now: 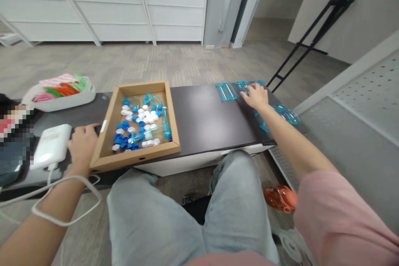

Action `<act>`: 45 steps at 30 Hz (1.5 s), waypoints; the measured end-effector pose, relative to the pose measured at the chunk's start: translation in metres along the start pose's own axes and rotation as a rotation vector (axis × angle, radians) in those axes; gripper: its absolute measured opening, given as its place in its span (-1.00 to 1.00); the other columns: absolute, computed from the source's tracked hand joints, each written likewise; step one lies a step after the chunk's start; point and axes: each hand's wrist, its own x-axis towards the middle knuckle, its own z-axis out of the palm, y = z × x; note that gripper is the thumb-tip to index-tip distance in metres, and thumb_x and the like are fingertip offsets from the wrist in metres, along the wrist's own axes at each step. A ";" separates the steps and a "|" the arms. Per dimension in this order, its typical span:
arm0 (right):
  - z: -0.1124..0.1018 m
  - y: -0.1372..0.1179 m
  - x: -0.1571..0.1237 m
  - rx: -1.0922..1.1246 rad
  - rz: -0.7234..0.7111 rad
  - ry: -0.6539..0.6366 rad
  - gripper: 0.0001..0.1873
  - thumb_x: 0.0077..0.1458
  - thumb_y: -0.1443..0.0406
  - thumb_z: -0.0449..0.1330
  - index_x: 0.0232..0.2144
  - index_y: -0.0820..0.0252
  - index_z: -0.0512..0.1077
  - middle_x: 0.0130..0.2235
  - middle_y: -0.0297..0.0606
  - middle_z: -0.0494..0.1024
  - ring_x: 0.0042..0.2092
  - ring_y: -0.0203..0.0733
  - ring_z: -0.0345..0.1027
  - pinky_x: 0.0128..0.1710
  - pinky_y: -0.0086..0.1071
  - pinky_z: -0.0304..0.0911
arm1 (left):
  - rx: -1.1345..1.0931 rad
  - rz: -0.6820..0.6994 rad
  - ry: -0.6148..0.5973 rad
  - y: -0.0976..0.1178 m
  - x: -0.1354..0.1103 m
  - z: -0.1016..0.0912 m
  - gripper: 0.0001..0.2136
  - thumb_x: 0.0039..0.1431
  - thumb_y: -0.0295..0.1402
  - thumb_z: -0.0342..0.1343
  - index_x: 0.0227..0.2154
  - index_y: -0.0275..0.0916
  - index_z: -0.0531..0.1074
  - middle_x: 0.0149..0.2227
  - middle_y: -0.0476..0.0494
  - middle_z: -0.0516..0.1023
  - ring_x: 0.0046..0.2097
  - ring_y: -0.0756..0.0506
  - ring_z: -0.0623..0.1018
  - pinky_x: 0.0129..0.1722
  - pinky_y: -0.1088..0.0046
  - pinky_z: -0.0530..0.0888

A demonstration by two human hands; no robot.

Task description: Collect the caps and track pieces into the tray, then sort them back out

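My right hand (pixel 256 96) reaches to the far right of the dark tabletop, fingers apart and lowered onto a group of clear teal tubes (pixel 243 84). Whether its fingertips touch them is hard to make out. Just left of it, several straight teal tubes (pixel 227 91) lie side by side in a row. Curved teal tubes (pixel 286 114) are behind my right forearm. At the left, my left hand (pixel 83 143) lies flat on the table, fingers stretched forward, beside a cardboard box (pixel 134 160). White connector pieces (pixel 149 117), blue connector pieces (pixel 123 141) and a few clear tubes fill the box.
A white basket (pixel 62 104) with colourful striped items stands at the back left. Left of my left hand is a white power bank (pixel 52 146), its white cable (pixel 67 178) looping over my left forearm. An orange object (pixel 282 198) is on the floor at the right.
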 end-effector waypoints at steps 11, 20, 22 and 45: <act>-0.034 -0.213 -0.015 0.273 -0.654 0.023 -0.50 0.56 -0.01 0.13 0.26 0.05 0.67 0.23 0.08 0.69 0.31 0.41 0.45 0.36 0.28 0.21 | -0.227 0.042 -0.018 0.001 -0.007 -0.003 -0.49 0.67 -0.34 -0.14 0.49 -0.41 0.41 0.40 -0.59 0.44 0.34 -0.40 0.46 0.32 0.03 0.38; 0.006 -0.399 -0.025 0.166 -0.862 -0.185 -0.28 0.47 0.21 0.23 0.59 0.15 0.38 0.60 0.04 0.42 0.57 0.32 0.30 0.53 0.20 0.17 | -0.237 0.054 0.026 0.004 -0.009 0.000 -0.52 0.66 -0.29 -0.05 0.46 -0.39 0.43 0.40 -0.58 0.45 0.37 -0.43 0.47 0.32 0.04 0.37; 0.019 -0.413 -0.019 0.103 -0.805 -0.249 -0.27 0.45 0.19 0.28 0.59 0.14 0.39 0.59 0.07 0.45 0.54 0.37 0.35 0.51 0.24 0.19 | -0.226 0.045 0.048 0.005 -0.009 0.002 -0.52 0.64 -0.33 -0.07 0.44 -0.34 0.45 0.38 -0.58 0.48 0.38 -0.44 0.49 0.31 0.05 0.39; -0.038 -0.174 0.001 1.183 -0.274 -0.387 -0.38 0.03 -0.19 0.65 -0.13 0.00 0.56 -0.06 -0.25 0.78 -0.01 -0.07 0.65 0.11 -0.18 0.52 | -0.059 -0.010 -0.004 0.005 -0.014 -0.012 -0.42 0.64 -0.31 -0.34 0.46 -0.20 0.45 0.37 -0.58 0.53 0.38 -0.42 0.57 0.28 -0.05 0.52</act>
